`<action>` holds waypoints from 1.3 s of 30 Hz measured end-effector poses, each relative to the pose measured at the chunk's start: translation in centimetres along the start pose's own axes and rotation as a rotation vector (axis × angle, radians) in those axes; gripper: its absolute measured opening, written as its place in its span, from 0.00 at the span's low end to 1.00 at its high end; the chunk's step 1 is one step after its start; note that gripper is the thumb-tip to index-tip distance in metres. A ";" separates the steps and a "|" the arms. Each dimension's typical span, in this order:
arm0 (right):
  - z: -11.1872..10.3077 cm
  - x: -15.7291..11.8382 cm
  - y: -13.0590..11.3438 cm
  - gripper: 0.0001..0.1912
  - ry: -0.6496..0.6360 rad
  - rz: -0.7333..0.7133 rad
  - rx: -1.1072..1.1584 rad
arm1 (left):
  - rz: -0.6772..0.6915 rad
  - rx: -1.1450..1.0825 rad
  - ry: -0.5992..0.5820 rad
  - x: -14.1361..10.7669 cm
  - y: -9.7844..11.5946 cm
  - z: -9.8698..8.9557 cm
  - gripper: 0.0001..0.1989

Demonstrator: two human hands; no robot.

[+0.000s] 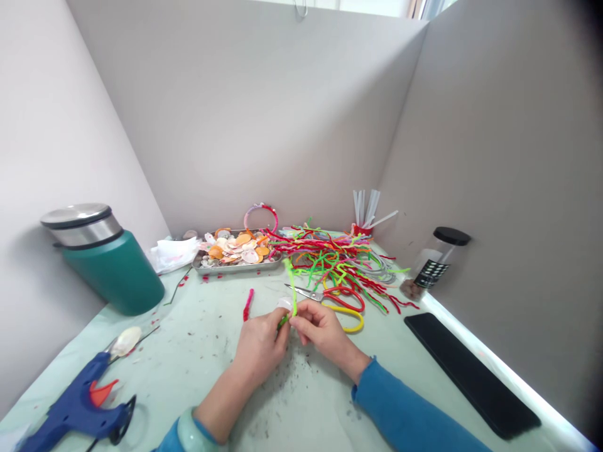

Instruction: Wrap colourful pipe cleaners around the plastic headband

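My left hand (259,344) is closed in a pinch over the table, with a whitish translucent piece (284,303) showing just past its fingers. A bright green pipe cleaner (294,289) rises between both hands, its lower part at the left fingertips. My right hand (325,329) pinches this pipe cleaner near its lower part, close against the left hand. Just beyond the right hand lie scissors (346,294) with red and yellow handles. A short pink-red pipe cleaner (248,305) lies beyond the left hand.
A tray (242,269) of shells stands at the back, beside a heap of colored pipe cleaners (330,251). A wrapped hoop (260,216) leans behind. At left are a green bottle (115,270) and blue glue gun (78,398); at right, a jar (431,263) and black slab (471,373).
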State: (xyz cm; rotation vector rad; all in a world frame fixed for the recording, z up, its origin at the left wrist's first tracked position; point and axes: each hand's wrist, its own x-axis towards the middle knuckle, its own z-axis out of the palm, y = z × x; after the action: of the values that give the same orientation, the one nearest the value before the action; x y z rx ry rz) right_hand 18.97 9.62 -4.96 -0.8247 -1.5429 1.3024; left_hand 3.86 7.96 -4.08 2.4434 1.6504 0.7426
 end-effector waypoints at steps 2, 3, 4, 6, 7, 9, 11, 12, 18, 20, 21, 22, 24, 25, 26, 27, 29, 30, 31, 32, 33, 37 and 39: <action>0.1 -0.1 0.0 0.08 -0.033 0.002 0.024 | -0.032 -0.006 -0.007 0.1 -0.2 0.0 0.09; 0.1 -0.1 -0.1 0.08 -0.031 0.003 0.025 | -0.048 -0.011 -0.008 0.1 -0.2 -0.1 0.09; 0.1 0.0 -0.2 0.09 -0.019 0.004 0.020 | -0.062 -0.016 -0.004 0.2 -0.3 -0.1 0.09; 0.1 0.1 -0.3 0.09 0.024 0.015 0.009 | -0.087 -0.036 0.011 0.2 -0.4 -0.1 0.09; 0.1 0.1 -0.4 0.09 0.045 0.024 0.004 | -0.096 -0.051 0.018 0.2 -0.5 -0.1 0.09; 0.1 0.2 -0.4 0.09 0.083 0.041 -0.009 | -0.113 -0.084 0.030 0.2 -0.5 -0.1 0.10; 0.0 0.3 -0.2 0.10 0.112 0.056 -0.026 | -0.131 -0.111 0.035 0.3 -0.5 -0.2 0.10; 0.0 0.4 -0.1 0.10 0.122 0.062 -0.036 | -0.139 -0.122 0.036 0.3 -0.5 -0.2 0.10; -0.1 0.5 0.4 0.10 0.135 0.080 -0.066 | -0.141 -0.177 0.041 0.4 -0.4 -0.3 0.09; -0.2 0.5 0.4 0.10 0.132 0.084 -0.067 | -0.127 -0.194 0.043 0.4 -0.3 -0.3 0.08; -0.2 0.5 0.3 0.10 0.130 0.086 -0.068 | -0.122 -0.203 0.044 0.3 -0.3 -0.3 0.09; -0.1 0.5 0.3 0.10 0.127 0.087 -0.071 | -0.120 -0.208 0.045 0.3 -0.2 -0.4 0.09; -0.1 0.5 0.4 0.11 0.112 0.087 -0.077 | -0.113 -0.213 0.052 0.3 -0.1 -0.5 0.11; -0.1 0.4 0.4 0.11 0.102 0.088 -0.080 | -0.109 -0.213 0.060 0.3 -0.1 -0.5 0.12; 0.0 0.4 0.5 0.11 0.093 0.089 -0.080 | -0.104 -0.211 0.069 0.3 -0.1 -0.6 0.13; 0.0 0.4 0.5 0.11 0.085 0.091 -0.078 | -0.100 -0.206 0.079 0.3 -0.1 -0.6 0.14; 0.0 0.5 0.5 0.11 0.088 0.085 -0.062 | -0.097 -0.195 0.096 0.3 -0.1 -0.7 0.14; 0.0 0.5 0.5 0.11 0.100 0.077 -0.051 | -0.098 -0.189 0.105 0.3 -0.1 -0.6 0.14; 0.0 0.5 0.5 0.11 0.118 0.066 -0.040 | -0.100 -0.181 0.115 0.3 -0.1 -0.6 0.14; 0.0 0.6 0.4 0.11 0.139 0.055 -0.030 | -0.105 -0.172 0.125 0.3 -0.1 -0.5 0.13; -0.1 0.6 0.4 0.11 0.162 0.046 -0.022 | -0.113 -0.164 0.134 0.3 -0.2 -0.5 0.13; -0.2 0.7 0.4 0.13 0.236 0.037 -0.014 | -0.147 -0.152 0.163 0.3 -0.2 -0.4 0.11; -0.2 0.7 0.4 0.14 0.261 0.072 -0.024 | -0.143 -0.156 0.178 0.3 -0.3 -0.3 0.11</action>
State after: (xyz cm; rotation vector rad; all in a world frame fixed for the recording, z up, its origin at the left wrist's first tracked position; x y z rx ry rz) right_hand 18.91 10.42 -5.18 -1.0308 -1.3346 1.1763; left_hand 3.55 8.33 -3.77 2.1831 1.7317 1.0498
